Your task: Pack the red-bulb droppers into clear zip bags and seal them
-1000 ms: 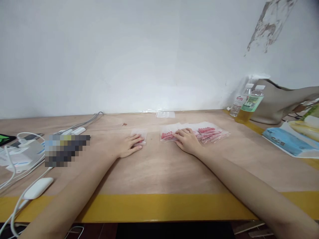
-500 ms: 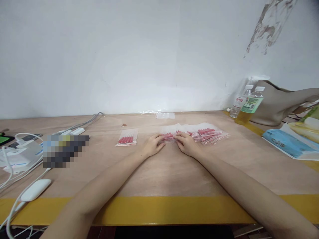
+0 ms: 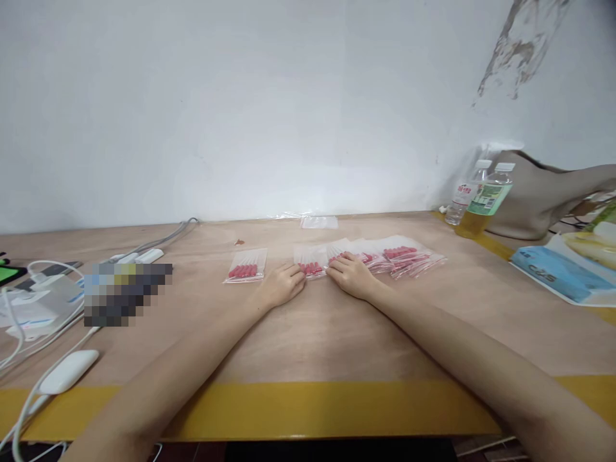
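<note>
My left hand has its fingers drawn together at the left edge of a small clear plastic bag, which holds several thin sticks with red ends. To the right of that bag, my right hand bends its fingers over the edge of another such bag, partly hidden beneath them. Further right lies an overlapping row of the same bags, ending in a fanned pile. One single bag lies flat, apart from the others, to the left of my left hand.
White chargers and cables and a blurred-out dark object lie at left, near a white oval case. Two bottles, a grey bag and a blue tissue pack stand or lie at right. A white packet lies by the wall.
My left hand has moved slightly left with the bag at its fingers, which now shows more fully, apart from the row. My right hand has also shifted slightly left.
</note>
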`<state>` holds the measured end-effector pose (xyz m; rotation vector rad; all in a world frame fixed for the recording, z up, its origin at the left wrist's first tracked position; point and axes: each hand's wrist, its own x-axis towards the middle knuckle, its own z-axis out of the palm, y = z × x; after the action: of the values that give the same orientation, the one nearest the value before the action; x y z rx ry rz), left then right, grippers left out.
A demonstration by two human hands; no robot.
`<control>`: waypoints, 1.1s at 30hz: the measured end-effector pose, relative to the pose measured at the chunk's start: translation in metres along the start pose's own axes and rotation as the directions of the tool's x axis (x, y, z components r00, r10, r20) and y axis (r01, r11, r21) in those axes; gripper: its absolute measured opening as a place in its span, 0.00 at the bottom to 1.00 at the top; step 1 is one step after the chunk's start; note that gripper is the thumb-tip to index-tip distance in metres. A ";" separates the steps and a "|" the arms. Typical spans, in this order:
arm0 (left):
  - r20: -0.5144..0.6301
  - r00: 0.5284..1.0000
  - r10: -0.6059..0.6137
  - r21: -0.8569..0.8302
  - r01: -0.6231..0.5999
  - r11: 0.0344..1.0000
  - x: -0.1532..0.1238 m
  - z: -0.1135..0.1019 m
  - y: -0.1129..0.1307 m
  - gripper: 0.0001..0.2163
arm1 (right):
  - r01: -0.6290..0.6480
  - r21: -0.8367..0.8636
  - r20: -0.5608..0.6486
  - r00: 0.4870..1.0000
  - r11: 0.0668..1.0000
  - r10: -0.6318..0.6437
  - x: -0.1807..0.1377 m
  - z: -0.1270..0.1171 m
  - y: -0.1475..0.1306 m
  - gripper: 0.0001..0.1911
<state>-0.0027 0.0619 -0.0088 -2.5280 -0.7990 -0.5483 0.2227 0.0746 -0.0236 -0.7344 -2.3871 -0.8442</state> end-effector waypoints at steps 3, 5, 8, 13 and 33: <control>-0.031 0.999 -0.019 -0.034 0.018 0.999 0.000 0.003 0.001 0.10 | -0.033 0.042 -0.023 0.999 0.999 0.034 0.002 0.004 -0.001 0.12; -0.058 0.998 -0.005 -0.080 0.000 0.997 0.005 0.007 0.004 0.11 | -0.045 0.065 -0.023 0.999 0.997 0.046 0.003 0.005 -0.001 0.12; -0.109 0.994 0.029 -0.094 -0.039 0.995 0.017 0.015 0.010 0.09 | -0.046 0.074 -0.006 0.999 0.996 0.047 0.004 0.004 -0.001 0.13; -0.128 0.991 0.043 -0.039 -0.049 0.998 0.032 0.026 0.017 0.09 | -0.090 0.086 -0.001 0.996 0.992 0.091 0.004 0.002 -0.002 0.12; -0.085 0.981 0.177 0.122 -0.166 0.979 0.008 0.004 -0.001 0.11 | -0.173 0.104 -0.066 0.981 0.979 0.180 0.004 -0.002 -0.009 0.13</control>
<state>0.0039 0.0684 -0.0077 -2.4165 -0.5545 -0.5445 0.2148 0.0690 -0.0232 -0.8460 -2.2407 -0.6655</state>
